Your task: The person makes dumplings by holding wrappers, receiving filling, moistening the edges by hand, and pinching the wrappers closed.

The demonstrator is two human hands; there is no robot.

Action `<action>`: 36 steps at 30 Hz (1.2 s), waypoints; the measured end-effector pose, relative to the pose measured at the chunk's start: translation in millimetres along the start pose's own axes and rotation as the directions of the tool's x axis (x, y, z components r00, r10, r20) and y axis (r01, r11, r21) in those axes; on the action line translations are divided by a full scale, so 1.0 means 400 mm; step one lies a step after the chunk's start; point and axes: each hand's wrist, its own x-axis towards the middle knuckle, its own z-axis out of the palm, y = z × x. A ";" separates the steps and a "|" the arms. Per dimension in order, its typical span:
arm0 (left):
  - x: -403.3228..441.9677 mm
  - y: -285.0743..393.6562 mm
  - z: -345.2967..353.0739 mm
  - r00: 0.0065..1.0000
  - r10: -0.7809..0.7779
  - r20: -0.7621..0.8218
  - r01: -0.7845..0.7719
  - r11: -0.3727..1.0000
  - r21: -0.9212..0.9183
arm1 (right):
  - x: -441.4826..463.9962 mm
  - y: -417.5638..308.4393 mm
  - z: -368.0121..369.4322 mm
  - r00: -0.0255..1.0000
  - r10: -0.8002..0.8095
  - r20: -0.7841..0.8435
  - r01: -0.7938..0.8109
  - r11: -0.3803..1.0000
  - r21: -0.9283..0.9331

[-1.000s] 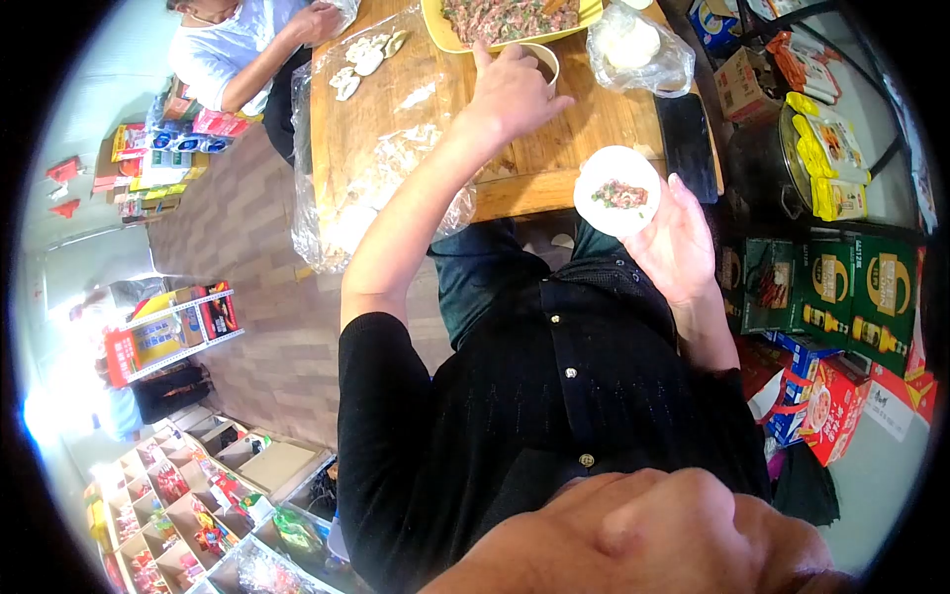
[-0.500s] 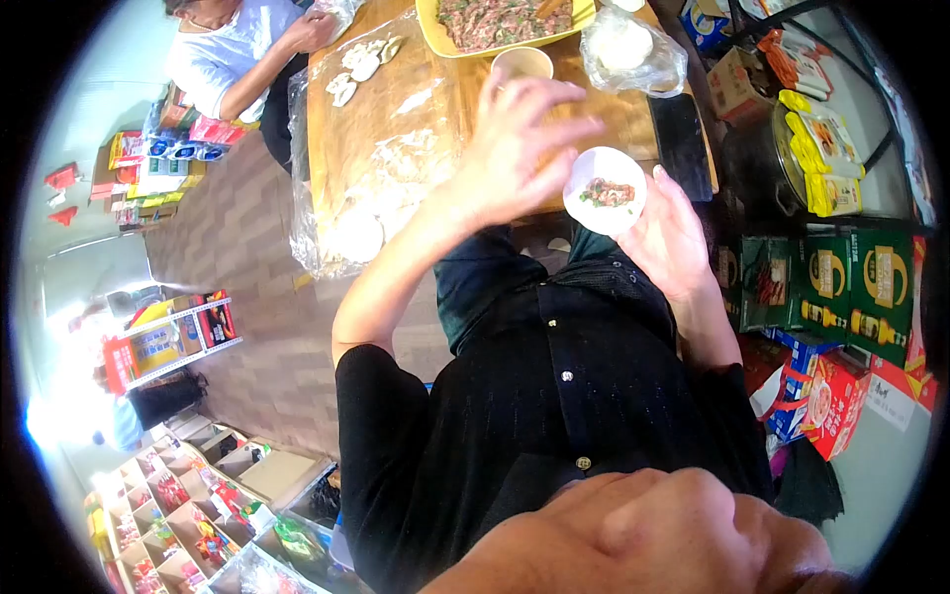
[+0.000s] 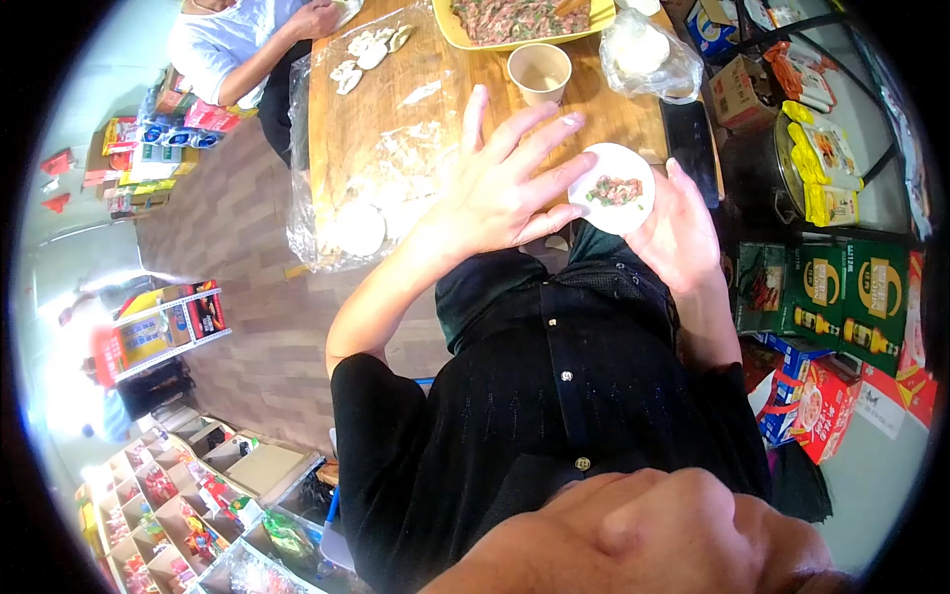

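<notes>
A round white dumpling wrapper with a small mound of minced meat filling lies on the fingers of my right hand, which supports it from below, thumb raised at the side. My left hand is spread over the table edge, fingers apart. Its thumb and forefinger tips are at the wrapper's left rim; whether they touch it I cannot tell. Beyond my left hand stands a paper cup. A yellow tray of minced meat filling sits at the table's far side, with a wooden utensil handle in it.
On the wooden table are several shaped dumplings, plastic film with white rounds, bagged dough and a black phone-like slab. Another person works at the upper left. Shelved boxes crowd the right.
My left hand has lowered and come to the wrapper's left rim, uncovering the paper cup. My right hand and the wrapper have shifted slightly right. The whole view has tilted a little.
</notes>
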 end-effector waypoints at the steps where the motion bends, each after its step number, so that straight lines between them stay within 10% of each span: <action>1: -0.007 0.000 -0.003 1.000 -0.004 -0.001 0.004 1.000 -0.001 | 0.003 -0.004 0.000 1.000 0.013 0.023 -0.014 0.999 0.033; 24: -0.066 0.067 0.090 0.999 0.020 -0.029 -0.019 0.999 0.034 | 0.074 0.042 -0.016 0.966 0.063 0.251 -0.147 0.933 0.329; 30: -0.013 0.056 0.063 0.973 -0.211 -0.089 0.200 0.972 -0.121 | 0.054 0.063 0.053 1.000 -0.026 -0.011 0.024 0.990 -0.140; 36: 0.010 0.064 0.086 0.982 -0.187 0.018 0.187 0.981 -0.043 | 0.061 0.065 0.047 0.998 -0.052 -0.028 0.045 0.977 -0.209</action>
